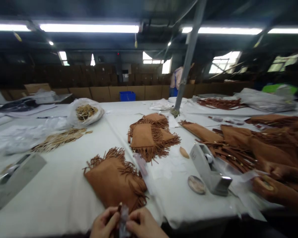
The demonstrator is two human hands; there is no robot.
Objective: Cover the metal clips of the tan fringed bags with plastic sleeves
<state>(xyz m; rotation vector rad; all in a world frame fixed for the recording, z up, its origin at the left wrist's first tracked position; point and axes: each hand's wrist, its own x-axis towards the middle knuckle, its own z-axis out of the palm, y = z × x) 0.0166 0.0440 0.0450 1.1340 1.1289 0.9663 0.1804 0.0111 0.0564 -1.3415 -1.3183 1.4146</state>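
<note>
Head view: left hand [104, 225], right hand [144, 226] grip forward-pointing clear strip [123, 218]

Fringed pouch [114, 180] — left of tape dispenser [208, 168]

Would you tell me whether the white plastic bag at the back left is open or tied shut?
Open: the white plastic bag has its mouth gaping toward the camera, with pale tan strips visible inside.

White-covered table [64, 185]: a fringed tan pouch [111, 181] near the front, a pile of pouches [149, 137] farther back — also a metal tape dispenser [210, 168] and a bag of strips [85, 112].
</note>
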